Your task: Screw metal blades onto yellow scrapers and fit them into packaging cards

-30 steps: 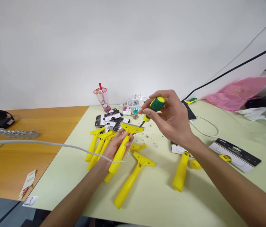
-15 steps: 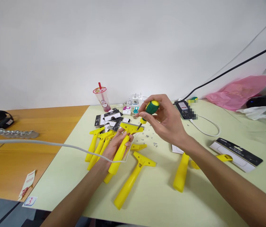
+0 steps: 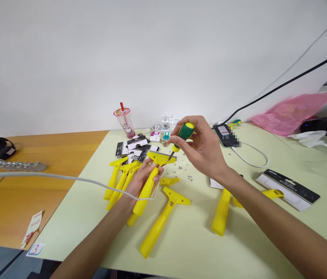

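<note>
1. yellow scraper [image 3: 148, 188]: held over the pale table [image 3: 196, 236], head at the far end, handle slanting back.
2. left hand [image 3: 142, 180]: fingers curled closed around it just below the head.
3. right hand [image 3: 205, 145]: fingers closed on a green-and-yellow screwdriver [image 3: 185, 131], its tip at the right side of the scraper's head.
4. small metal parts [image 3: 180, 168] lie scattered nearby.

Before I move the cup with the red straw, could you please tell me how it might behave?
The cup probably tips easily, being tall and narrowing toward its base. It is likely light, since pink drink seems to show mainly near the bottom.
</note>
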Action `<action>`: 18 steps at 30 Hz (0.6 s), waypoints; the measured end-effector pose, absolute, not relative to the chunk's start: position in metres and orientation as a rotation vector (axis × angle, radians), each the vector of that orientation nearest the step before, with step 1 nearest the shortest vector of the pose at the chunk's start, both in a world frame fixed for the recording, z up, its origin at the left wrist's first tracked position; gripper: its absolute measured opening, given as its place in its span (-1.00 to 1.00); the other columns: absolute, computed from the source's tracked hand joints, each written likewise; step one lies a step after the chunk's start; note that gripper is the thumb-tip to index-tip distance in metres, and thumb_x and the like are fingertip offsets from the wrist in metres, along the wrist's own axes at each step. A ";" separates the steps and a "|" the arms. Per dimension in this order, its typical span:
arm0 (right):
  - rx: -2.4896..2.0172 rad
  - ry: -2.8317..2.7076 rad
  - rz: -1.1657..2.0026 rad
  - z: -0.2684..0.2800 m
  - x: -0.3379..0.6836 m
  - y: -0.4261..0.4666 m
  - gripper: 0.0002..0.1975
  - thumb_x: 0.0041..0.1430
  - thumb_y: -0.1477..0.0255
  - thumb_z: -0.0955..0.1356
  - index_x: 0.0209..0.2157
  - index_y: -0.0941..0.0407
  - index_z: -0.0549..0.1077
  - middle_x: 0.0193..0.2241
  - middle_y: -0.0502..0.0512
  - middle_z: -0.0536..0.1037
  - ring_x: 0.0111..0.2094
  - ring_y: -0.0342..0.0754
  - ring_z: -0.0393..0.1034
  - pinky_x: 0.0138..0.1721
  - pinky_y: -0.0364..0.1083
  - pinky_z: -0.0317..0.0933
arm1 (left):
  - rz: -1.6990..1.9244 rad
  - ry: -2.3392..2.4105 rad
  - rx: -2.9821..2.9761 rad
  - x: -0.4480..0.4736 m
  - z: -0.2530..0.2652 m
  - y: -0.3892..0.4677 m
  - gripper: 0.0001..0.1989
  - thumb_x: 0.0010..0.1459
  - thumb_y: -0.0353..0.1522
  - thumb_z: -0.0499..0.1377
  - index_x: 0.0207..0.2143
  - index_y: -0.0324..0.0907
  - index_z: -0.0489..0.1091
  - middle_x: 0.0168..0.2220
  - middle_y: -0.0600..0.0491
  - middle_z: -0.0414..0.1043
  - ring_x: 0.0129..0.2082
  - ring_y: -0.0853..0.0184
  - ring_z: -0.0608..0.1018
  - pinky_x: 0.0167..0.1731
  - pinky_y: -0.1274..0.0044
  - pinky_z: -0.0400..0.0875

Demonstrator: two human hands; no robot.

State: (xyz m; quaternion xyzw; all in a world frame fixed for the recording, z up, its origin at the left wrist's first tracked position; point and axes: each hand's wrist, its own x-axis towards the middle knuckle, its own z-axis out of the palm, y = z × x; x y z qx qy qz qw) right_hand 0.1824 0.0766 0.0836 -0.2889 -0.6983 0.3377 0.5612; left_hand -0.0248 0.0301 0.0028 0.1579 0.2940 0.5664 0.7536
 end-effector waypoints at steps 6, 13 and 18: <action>-0.673 -1.623 0.804 0.084 0.184 0.077 -0.65 0.42 0.17 0.46 0.07 -0.05 0.33 -0.11 0.05 0.59 -0.11 0.01 0.63 -0.12 -0.01 0.55 | 1.234 0.631 0.340 -0.024 0.003 0.028 -0.57 0.23 -0.53 0.42 0.05 -0.06 0.38 -0.09 0.00 0.47 -0.21 0.43 0.63 -0.43 0.76 0.42; -0.673 -1.658 0.758 0.085 0.185 0.076 -0.63 0.42 0.11 0.45 0.09 -0.05 0.35 -0.12 0.04 0.60 -0.12 0.00 0.62 -0.14 -0.02 0.57 | 1.223 0.614 0.336 -0.024 0.005 0.027 -0.57 0.23 -0.53 0.41 0.05 -0.06 0.38 -0.13 0.01 0.47 -0.21 0.43 0.63 -0.41 0.76 0.43; -0.610 -1.858 0.603 0.080 0.187 0.079 -0.65 0.45 0.21 0.46 0.15 -0.05 0.39 -0.09 0.04 0.63 -0.14 -0.05 0.60 -0.13 -0.05 0.58 | 1.220 0.620 0.339 -0.024 0.001 0.029 -0.58 0.23 -0.54 0.41 0.05 -0.07 0.39 -0.08 -0.03 0.51 -0.21 0.42 0.63 -0.41 0.75 0.46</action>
